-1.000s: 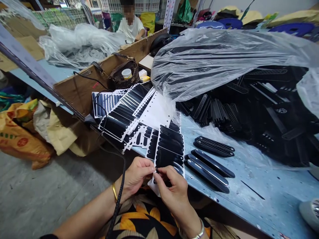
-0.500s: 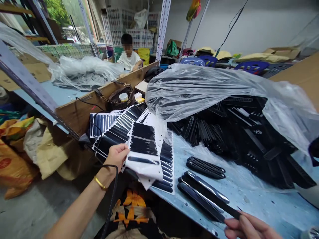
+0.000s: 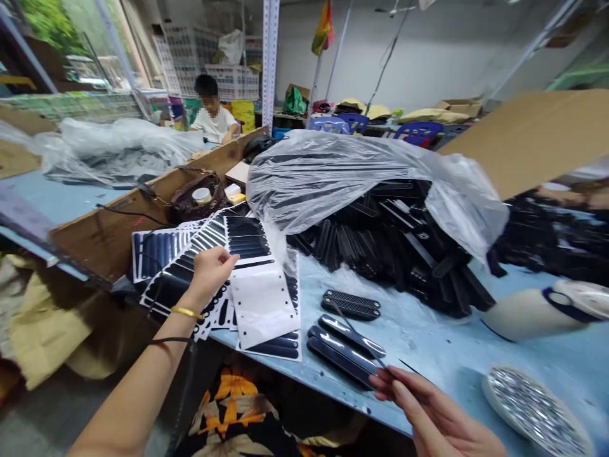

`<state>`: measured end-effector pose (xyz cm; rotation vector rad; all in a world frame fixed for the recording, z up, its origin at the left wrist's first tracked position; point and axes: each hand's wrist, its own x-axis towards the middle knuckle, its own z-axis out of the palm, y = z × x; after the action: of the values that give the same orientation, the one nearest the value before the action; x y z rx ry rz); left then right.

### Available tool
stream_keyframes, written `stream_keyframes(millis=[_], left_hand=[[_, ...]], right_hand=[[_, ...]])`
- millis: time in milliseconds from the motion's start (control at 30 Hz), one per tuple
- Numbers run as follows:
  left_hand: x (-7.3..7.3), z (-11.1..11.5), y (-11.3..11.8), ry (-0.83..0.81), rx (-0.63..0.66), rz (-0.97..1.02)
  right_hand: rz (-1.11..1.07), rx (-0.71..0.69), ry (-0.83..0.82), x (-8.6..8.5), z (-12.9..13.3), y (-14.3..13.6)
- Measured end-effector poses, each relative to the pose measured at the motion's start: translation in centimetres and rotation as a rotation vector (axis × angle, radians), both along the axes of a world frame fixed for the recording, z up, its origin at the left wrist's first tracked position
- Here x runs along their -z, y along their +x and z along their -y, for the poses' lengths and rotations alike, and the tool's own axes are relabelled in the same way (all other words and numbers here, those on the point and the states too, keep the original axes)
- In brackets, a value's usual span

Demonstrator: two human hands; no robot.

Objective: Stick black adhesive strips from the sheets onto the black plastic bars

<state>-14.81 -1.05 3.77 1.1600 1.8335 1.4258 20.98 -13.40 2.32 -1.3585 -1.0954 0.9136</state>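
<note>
My left hand [image 3: 212,271] has its fingers pinched together at the left edge of a sheet of black strip stickers [image 3: 264,298], whose lower part is bare white backing. My right hand [image 3: 423,403] pinches a thin black strip [image 3: 356,331] by its near end, and the strip slants up over the blue table. Beneath it lie a glossy black handle-shaped piece [image 3: 335,325] and more long dark pieces [image 3: 328,346] beside it. Just behind those rests a pair of black pieces with a mesh pattern [image 3: 351,304]. More sticker sheets [image 3: 164,247] are spread under the held one.
Clear plastic [image 3: 323,171] partly covers a heap of black pieces [image 3: 404,241]. A dish of small shiny metal parts [image 3: 530,406] and a whitish tool [image 3: 537,314] are at right. A brown bag [image 3: 190,197] sits by the wooden board [image 3: 109,222]. Another person [image 3: 214,117] sits beyond.
The view has swung right, bringing the metal parts and whitish tool into sight. The held sheet lies flatter, with more white backing showing. The strip in my right hand has turned edge-on.
</note>
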Motion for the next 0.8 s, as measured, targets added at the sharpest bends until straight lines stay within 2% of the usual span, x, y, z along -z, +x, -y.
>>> stream_keyframes(millis=[67,133,200,267,333,433,567,633,733,800], left_hand=[[-0.2,2.0,3.4,-0.030,0.270,0.117],[-0.1,3.9,7.2,-0.166,0.539,0.375],[0.2,5.1,10.4,-0.275,0.691,0.554],[0.6,5.6,12.4,-0.328,0.775,0.678],[0.9,5.6,13.4,-0.343,0.800,0.763],[1.3,4.9,13.9,-0.323,0.748,0.828],[1.3,3.9,14.6,-0.282,0.663,0.878],[1.2,3.8,15.2,-0.281,0.664,0.890],[1.0,3.8,15.8,-0.286,0.692,0.908],[0.8,3.8,16.1,-0.286,0.709,0.924]], right_hand=[[-0.005,-0.041,0.052,-0.3,-0.1,0.2],[0.011,-0.107,0.080,-0.4,-0.1,0.2],[0.030,-0.174,0.087,-0.4,0.2,0.2],[0.035,-0.197,0.099,-0.4,0.5,0.2],[0.044,-0.194,0.090,-0.3,0.8,0.5],[0.143,-0.123,0.064,-0.1,0.6,1.4],[0.511,0.074,0.205,-0.8,-0.4,2.5],[0.677,0.043,0.339,-1.3,-1.2,2.5],[0.841,-0.077,0.545,-1.5,-2.4,1.7],[0.912,-0.128,0.608,-1.2,-3.0,1.2]])
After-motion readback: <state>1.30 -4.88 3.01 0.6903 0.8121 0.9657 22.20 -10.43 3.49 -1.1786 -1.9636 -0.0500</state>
